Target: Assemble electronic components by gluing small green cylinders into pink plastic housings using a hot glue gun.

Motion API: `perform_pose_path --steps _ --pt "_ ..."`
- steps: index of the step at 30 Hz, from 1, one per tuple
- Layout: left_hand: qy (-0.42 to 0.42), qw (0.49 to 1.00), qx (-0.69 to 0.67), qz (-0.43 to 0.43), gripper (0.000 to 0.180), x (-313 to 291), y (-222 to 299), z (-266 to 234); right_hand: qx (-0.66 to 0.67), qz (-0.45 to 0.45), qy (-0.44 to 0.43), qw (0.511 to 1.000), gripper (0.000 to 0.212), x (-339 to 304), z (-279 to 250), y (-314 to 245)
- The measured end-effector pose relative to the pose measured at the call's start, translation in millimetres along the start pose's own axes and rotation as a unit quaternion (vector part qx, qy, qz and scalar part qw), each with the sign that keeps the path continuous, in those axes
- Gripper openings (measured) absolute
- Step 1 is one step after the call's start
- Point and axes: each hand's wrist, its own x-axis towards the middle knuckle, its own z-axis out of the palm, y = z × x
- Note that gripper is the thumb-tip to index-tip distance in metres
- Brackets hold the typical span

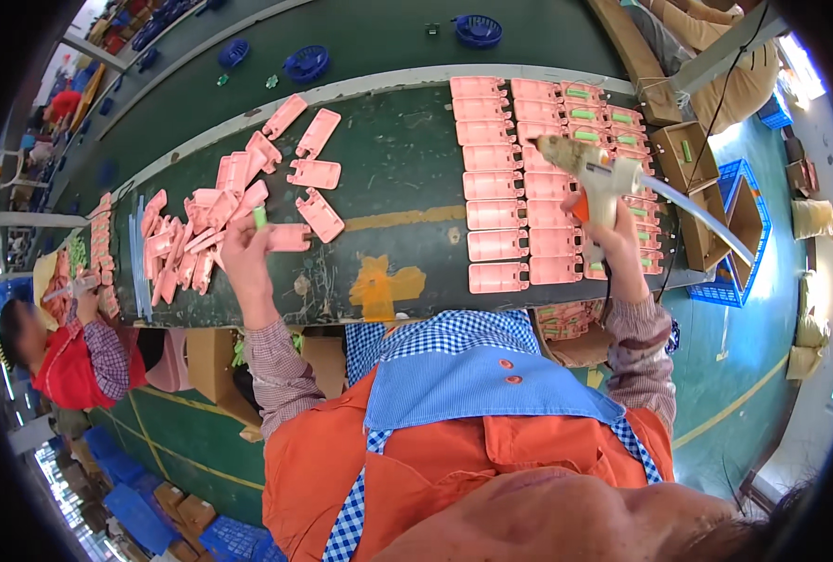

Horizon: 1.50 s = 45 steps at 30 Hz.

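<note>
My right hand (pixel 621 253) is wrapped round the handle of a cream hot glue gun (pixel 611 176) with an orange trigger. Its dirty nozzle points left, over the rows of pink plastic shells (pixel 495 215). A long translucent glue stick (pixel 702 220) runs out of its back. Between the fingertips of my left hand (pixel 248 262) is a small light-green cylinder (pixel 260 217). That hand is beside a loose heap of pink shells (pixel 192 234). In the farther right columns, several shells have green cylinders (pixel 583 114) lying in them.
Blue plastic baskets (pixel 306 64) sit on the dark belt beyond the bench. Cardboard boxes (pixel 686 155) and a blue crate (pixel 737 234) stand at the right end. Another person in red (pixel 79 356) works at the left. Yellow tape (pixel 379 286) marks the bench near me.
</note>
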Motion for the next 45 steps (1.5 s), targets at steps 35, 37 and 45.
perform_pose_path --steps 35,37,45 --pt "-0.212 0.808 0.246 0.492 0.016 51.0 17.1 434.3 -0.07 0.018 0.081 0.994 0.024 115.6 -27.1 33.1" --pt "-0.209 0.799 0.254 0.503 0.016 49.0 13.0 439.4 -0.055 0.007 0.079 0.995 0.023 111.1 -24.6 27.2" --pt "-0.206 0.787 0.277 0.511 0.012 47.7 11.1 445.1 -0.085 0.001 0.078 0.993 0.026 124.1 -28.0 33.0"
